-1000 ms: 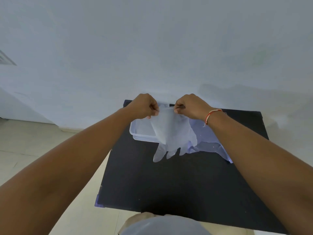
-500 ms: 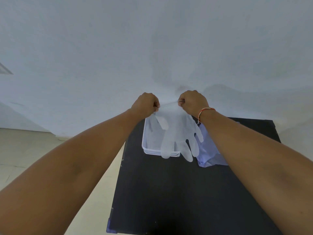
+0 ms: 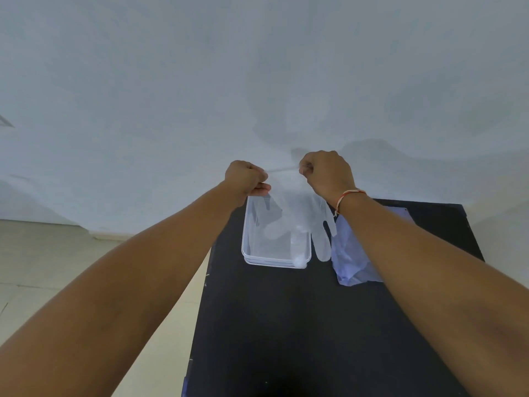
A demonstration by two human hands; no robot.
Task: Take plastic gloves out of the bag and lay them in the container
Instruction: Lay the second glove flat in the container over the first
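Observation:
A thin clear plastic glove [image 3: 297, 216] hangs by its cuff between my two fists, fingers pointing down. My left hand [image 3: 246, 177] pinches the cuff's left corner and my right hand [image 3: 325, 171] the right corner, stretching it flat. The glove dangles over the clear rectangular container [image 3: 247, 255] on the black table [image 3: 286, 325]; some glove fingers hang past the container's right wall. The bluish plastic bag [image 3: 350, 262] lies flat to the right of the container, partly hidden by my right forearm.
A pale wall rises right behind the table's far edge. Beige tiled floor [image 3: 57, 267] shows to the left of the table. My right wrist carries a red and white thread band [image 3: 347, 196].
Both hands have risen and moved farther away with the glove, which now hangs over the container instead of in front of it. The camera has tilted, showing more of the table.

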